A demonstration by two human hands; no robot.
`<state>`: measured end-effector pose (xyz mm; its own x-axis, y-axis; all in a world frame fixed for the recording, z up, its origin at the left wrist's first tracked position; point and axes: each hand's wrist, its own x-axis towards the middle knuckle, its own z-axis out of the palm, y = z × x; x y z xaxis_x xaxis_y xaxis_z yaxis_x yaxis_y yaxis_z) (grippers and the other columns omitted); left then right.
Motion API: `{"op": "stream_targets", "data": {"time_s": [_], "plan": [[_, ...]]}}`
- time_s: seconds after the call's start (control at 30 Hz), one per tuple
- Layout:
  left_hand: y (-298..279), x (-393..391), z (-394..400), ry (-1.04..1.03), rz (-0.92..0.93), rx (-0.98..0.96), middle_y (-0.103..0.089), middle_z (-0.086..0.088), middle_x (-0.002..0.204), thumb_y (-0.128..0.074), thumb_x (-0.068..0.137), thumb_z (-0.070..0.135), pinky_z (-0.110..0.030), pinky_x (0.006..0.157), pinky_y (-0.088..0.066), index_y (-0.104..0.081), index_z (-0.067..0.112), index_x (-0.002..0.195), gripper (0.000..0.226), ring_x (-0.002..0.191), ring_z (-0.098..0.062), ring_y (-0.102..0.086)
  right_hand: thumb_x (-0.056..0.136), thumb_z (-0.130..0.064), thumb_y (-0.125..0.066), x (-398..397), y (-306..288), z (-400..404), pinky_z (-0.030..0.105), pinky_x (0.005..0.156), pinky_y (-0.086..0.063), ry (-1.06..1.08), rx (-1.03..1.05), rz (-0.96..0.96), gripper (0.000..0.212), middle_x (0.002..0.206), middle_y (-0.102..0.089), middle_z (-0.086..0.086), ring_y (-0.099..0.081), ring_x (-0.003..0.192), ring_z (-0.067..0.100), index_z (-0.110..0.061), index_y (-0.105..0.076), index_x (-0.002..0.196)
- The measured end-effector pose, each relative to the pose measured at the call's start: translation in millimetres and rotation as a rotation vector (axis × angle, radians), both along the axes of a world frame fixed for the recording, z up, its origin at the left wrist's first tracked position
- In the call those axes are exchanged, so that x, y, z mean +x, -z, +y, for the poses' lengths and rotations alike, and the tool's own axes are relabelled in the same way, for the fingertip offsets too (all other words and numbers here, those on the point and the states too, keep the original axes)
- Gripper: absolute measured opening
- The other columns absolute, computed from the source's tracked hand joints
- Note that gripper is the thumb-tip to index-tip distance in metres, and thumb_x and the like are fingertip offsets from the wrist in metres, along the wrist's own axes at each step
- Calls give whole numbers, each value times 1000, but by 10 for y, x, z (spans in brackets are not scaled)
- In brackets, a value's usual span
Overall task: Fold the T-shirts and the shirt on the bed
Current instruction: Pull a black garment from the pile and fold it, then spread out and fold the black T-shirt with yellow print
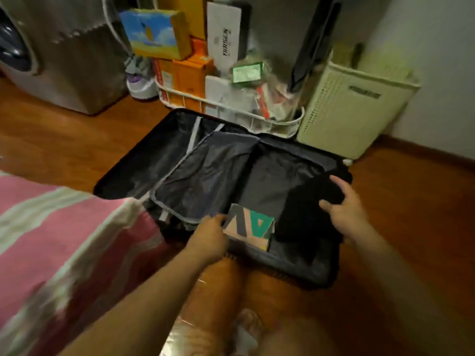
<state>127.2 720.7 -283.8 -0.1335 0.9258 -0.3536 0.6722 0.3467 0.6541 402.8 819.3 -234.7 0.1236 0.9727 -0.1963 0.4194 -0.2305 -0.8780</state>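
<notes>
An open dark suitcase (164,152) lies on the wooden floor beside the bed (51,227), which has a pink and white striped cover. Inside its near half lie a folded garment with a teal, peach and grey pattern (250,227) and a folded black garment (305,214). My left hand (209,233) grips the left edge of the patterned garment. My right hand (345,209) holds the right side of the black garment, thumb on top. The suitcase's grey zipped divider flap (205,176) lies open across the middle.
Behind the suitcase stand a white wire basket (231,111) full of orange and white boxes, a cream perforated hamper (354,109), and a washing machine (59,55) at the back left. Bare wooden floor (411,214) lies to the right. My legs are below.
</notes>
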Motion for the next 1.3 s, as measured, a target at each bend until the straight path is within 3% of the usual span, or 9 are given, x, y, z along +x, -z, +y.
{"op": "stream_targets", "data": {"time_s": [0.1, 0.23, 0.33, 0.5, 0.67, 0.77, 0.9, 1.13, 1.3], "plan": [[555, 66, 67, 66, 85, -130, -41, -7, 152, -52, 93, 10, -40, 114, -41, -45, 23, 150, 59, 134, -29, -49, 94, -3, -67, 205, 647, 326, 51, 105, -49, 5, -111, -117, 67, 153, -41, 7, -46, 136, 33, -35, -44, 149], [1081, -97, 192, 157, 181, -241, -31, -3, 158, -50, 97, 11, -32, 117, -34, -35, 23, 156, 62, 142, -25, -41, 95, -2, -65, -66, 1348, 618, 38, 97, -53, -17, -107, 86, 63, 142, -51, 0, -54, 126, 22, -36, -48, 146], [1413, -221, 386, 202, 259, -272, -13, -3, 167, -50, 98, 12, -28, 120, -24, -16, 25, 162, 74, 152, -24, -24, 94, -5, -68, -385, 1960, 784, 38, 95, -57, -33, -137, 282, 63, 137, -54, -8, -58, 120, 13, -43, -50, 141], [1893, -292, 667, 215, 276, -446, 10, -4, 170, -48, 97, 10, -31, 121, -26, 4, 31, 163, 87, 156, -25, -14, 95, -2, -63, -744, 3047, 856, 36, 108, -45, -166, -330, 40, 61, 145, -42, -2, -46, 134, 20, -37, -49, 143], [2025, -272, 709, 232, 306, -502, 6, -2, 170, -46, 99, 14, -27, 122, -17, 3, 20, 163, 81, 156, -20, -11, 99, -4, -57, -820, 3239, 855, 39, 112, -39, -204, -353, -117, 59, 158, -26, 5, -36, 142, 28, -39, -46, 145], [1928, -250, 677, 283, 340, -527, 0, -9, 169, -47, 100, 20, -31, 122, -15, 5, 22, 163, 82, 155, -27, -13, 101, -14, -56, -817, 3084, 857, 39, 113, -37, -244, -383, -294, 58, 158, -20, 5, -33, 143, 29, -39, -38, 151], [1455, -272, 722, 157, 229, -417, -23, -3, 163, -48, 97, 14, -31, 118, -29, -17, 27, 162, 73, 146, -25, -35, 97, -20, -58, -1084, 2485, 827, 44, 115, -33, -303, -262, -615, 58, 160, -8, 8, -22, 142, 33, -30, -39, 150], [-460, -926, 455, -252, 233, 115, -64, -8, 134, -54, 97, 16, -37, 100, -49, -51, 20, 145, 48, 121, -27, -61, 100, -21, -53, -2386, 239, 480, 34, 109, -34, -623, 297, -374, 37, 145, -38, 2, -39, 133, 25, -21, -54, 138], [-1715, -1829, -1085, -593, 355, 276, -72, 3, 106, -53, 97, 20, -33, 84, -53, -66, 29, 123, 30, 92, -17, -68, 101, -18, -50, -3582, -1004, -529, 36, 93, -44, -900, 493, -200, 27, 131, -50, 1, -51, 117, 25, -22, -61, 124]]}}
